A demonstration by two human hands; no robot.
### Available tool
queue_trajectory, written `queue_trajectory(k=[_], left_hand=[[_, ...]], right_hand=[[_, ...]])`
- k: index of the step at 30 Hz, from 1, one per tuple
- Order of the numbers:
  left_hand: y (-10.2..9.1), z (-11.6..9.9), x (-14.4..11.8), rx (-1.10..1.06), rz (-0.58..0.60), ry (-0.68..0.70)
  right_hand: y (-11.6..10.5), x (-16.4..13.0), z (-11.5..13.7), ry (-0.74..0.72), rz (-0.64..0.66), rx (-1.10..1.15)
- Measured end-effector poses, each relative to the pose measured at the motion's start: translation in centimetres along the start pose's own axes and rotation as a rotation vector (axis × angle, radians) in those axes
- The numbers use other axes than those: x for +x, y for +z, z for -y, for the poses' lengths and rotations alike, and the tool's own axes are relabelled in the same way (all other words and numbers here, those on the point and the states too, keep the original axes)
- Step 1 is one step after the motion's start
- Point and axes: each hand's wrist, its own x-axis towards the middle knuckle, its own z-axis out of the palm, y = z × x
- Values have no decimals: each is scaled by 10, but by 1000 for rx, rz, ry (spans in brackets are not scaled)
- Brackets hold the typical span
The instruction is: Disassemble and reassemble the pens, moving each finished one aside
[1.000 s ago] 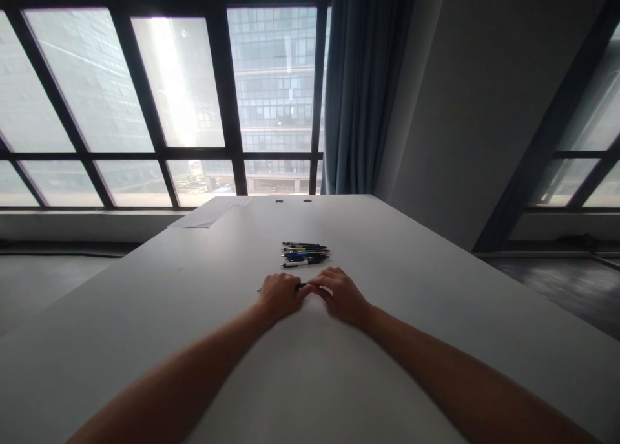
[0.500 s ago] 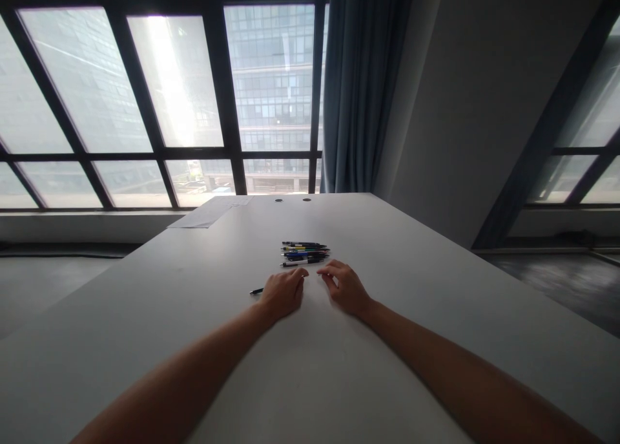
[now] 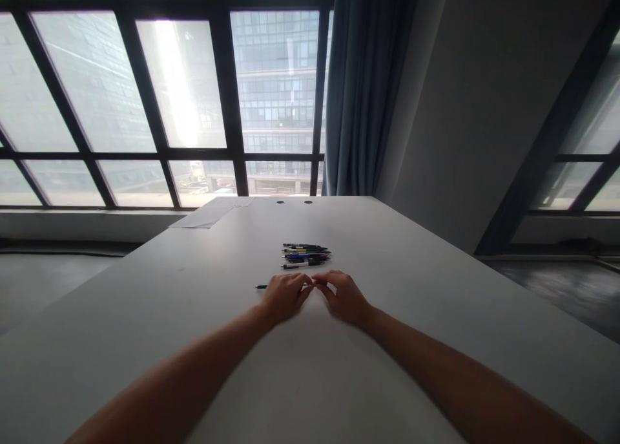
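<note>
1. Our left hand (image 3: 287,294) is curled around a slim dark pen (image 3: 260,287), gripping it low over the white table (image 3: 411,269). One end pokes out past the outer side of the hand; most of the barrel is hidden.
2. Our right hand (image 3: 346,295) has its thumb and fingers drawn together, the fingertips meeting those of the left. We cannot tell whether they pinch the pen's inner end, some small piece, or nothing.
3. If a small part is between those fingertips, we could lose it: with our own fingers blocking the view, a slip might go unnoticed.
4. Uneven force between our two hands could twist the pen sideways, since its outer end seems unsupported.
5. Should our left grip slacken, the pen could drop and roll across the smooth tabletop.
6. Just beyond our fingers lies a loose pile of pens (image 3: 306,256), the white-and-black pen (image 3: 294,265) nearest. A careless knuckle could knock it and scatter the others.
</note>
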Motion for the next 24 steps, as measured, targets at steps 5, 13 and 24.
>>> queue_trajectory(k=[5, 13, 24], left_hand=[[-1, -1, 0, 6, 4, 3], [-1, -2, 0, 4, 23, -1], [-5, -5, 2, 21, 2, 11]], right_hand=[[-2, 2, 1, 30, 17, -22], [-2, 1, 2, 36, 2, 23], [-3, 4, 5, 41, 15, -48]])
